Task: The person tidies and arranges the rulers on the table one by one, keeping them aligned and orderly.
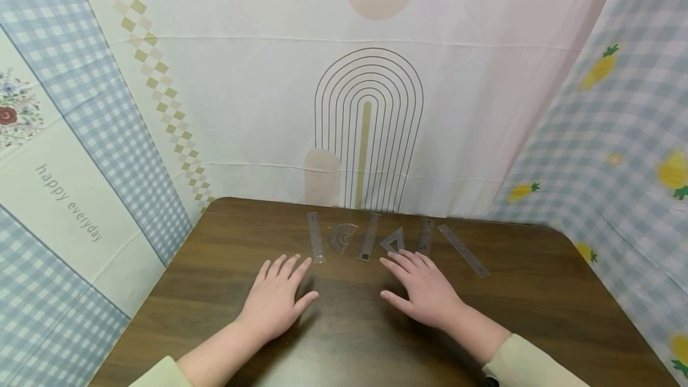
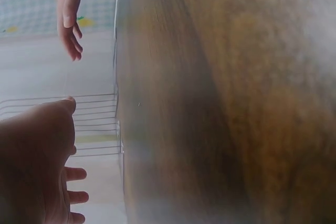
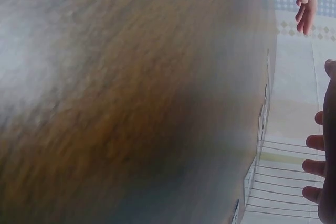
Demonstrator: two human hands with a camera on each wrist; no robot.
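My left hand is held palm down over the near left of the table with its fingers spread and nothing in it. Just past its fingertips lies a clear ruler. My right hand, also empty and with fingers extended, overlaps the lower edge of a clear set square and the bottom of a short ruler in the head view. Between the hands, farther back, are a clear protractor and another ruler. One more ruler lies slanted at the right. Both wrist views show a gap between palms and tabletop.
The brown wooden table ends at a white patterned cloth hanging behind it. Checked cloths hang at the left and the right. The measuring tools form a row near the back edge.
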